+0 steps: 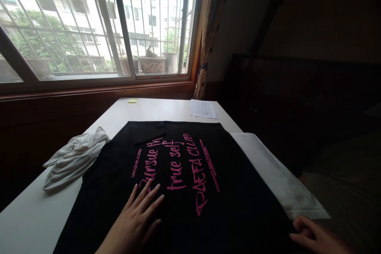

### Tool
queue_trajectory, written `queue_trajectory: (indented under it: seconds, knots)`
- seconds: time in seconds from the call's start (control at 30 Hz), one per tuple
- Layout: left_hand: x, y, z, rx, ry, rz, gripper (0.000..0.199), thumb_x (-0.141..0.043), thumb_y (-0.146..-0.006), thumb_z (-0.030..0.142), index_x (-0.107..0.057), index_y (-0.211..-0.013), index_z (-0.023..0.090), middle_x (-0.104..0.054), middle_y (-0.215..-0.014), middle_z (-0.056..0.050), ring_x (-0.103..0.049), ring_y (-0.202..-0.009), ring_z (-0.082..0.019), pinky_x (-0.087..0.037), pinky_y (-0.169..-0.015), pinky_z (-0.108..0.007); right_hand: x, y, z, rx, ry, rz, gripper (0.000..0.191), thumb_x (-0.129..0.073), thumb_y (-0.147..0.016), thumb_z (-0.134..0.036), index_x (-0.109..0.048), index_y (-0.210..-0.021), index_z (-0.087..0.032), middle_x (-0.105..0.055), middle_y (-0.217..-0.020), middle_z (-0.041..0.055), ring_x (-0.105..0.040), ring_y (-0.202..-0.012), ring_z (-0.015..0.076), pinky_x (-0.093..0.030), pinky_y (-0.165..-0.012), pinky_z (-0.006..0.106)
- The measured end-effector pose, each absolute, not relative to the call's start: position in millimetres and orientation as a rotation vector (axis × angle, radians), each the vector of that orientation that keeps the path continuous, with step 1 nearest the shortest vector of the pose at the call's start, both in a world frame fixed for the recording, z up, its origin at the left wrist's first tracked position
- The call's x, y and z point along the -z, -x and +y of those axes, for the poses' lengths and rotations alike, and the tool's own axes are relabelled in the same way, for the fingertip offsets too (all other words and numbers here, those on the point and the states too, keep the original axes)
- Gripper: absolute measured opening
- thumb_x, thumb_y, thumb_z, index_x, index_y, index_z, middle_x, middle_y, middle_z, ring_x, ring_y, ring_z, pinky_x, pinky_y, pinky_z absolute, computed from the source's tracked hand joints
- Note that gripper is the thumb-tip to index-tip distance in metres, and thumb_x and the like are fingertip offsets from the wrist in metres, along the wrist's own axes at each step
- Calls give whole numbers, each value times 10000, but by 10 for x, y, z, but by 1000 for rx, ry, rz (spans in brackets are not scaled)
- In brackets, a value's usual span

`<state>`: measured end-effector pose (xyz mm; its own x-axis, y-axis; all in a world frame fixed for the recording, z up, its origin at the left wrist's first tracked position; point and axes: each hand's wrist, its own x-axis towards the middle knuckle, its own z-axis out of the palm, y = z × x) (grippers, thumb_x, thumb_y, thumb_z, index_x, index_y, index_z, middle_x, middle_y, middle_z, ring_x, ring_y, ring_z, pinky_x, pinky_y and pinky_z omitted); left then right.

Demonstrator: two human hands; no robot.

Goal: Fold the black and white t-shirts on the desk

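Observation:
A black T-shirt [238,182] with pink lettering is spread over the white table, its print turned sideways to me. One sleeve seems to lie folded across its far left part. My left hand [138,214] rests flat on the shirt with fingers spread, the fingertips over the start of the pink words. At the shirt's right edge, near the table's near right side, my right hand [311,233] is closed with curled fingers, pinching the dark cloth there. The exact grip is partly lost in shadow.
A crumpled white cloth [76,158] lies left of the shirt. Beneath the shirt's right side, a translucent plastic bag [268,166] sticks out past the table edge. Printed papers [203,108] and a yellow sticky note [132,100] lie on the far end of the table [166,107], below a barred window.

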<state>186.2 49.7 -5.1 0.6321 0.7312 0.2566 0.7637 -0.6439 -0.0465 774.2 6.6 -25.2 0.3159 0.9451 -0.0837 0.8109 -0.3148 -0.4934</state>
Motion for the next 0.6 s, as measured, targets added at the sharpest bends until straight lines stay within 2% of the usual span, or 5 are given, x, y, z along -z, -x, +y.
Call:
queue_trajectory:
  seconds: [0.07,0.17,0.33,0.43,0.6]
  knots:
    - [39,-1966,489,330,2713,-1160,632,-509,-997,442,-254,-1567,340,-359,-1603,-1,-356,-1459,-302,-358,-1167,-541,145,-7704,153,-588,2237,-1658,260,-611,-632,-529,-647,-619,-272,-676,-587,40,-666,-580,260,-537,-571,368]
    - [80,-2027,482,373,2692,-1077,675,-535,-976,487,-272,-1568,299,-360,-1604,-22,-375,-1447,-299,-359,-1171,-507,-79,-7384,394,-261,2159,-1780,305,-553,-762,-529,-684,-733,-255,-730,-789,86,-694,-744,282,-552,-701,402]
    - [173,-1998,477,455,2605,-1017,635,-510,-981,523,-340,-1546,287,-389,-1592,-24,-392,-1439,-250,-246,-1228,-437,-321,-6257,1006,19,1888,-2031,423,-430,-936,-460,-690,-1188,-242,-683,-1203,103,-656,-1063,284,-538,-917,431]
    - [172,-1989,481,448,2540,-991,620,-511,-976,536,-389,-1525,278,-410,-1582,-29,-390,-1438,-246,-223,-1233,-425,-321,-5597,1420,-6,1727,-2231,476,-392,-992,-442,-584,-1372,-229,-561,-1433,85,-507,-1327,266,-417,-1115,441]
    - [126,-2004,527,461,2456,-922,595,-486,-964,599,-471,-1475,294,-483,-1533,-21,-413,-1420,-226,-183,-1241,-417,-157,-4942,2178,-143,1678,-2399,615,-355,-1014,-496,-398,-1525,-155,-293,-1626,99,-247,-1502,249,-241,-1222,428]
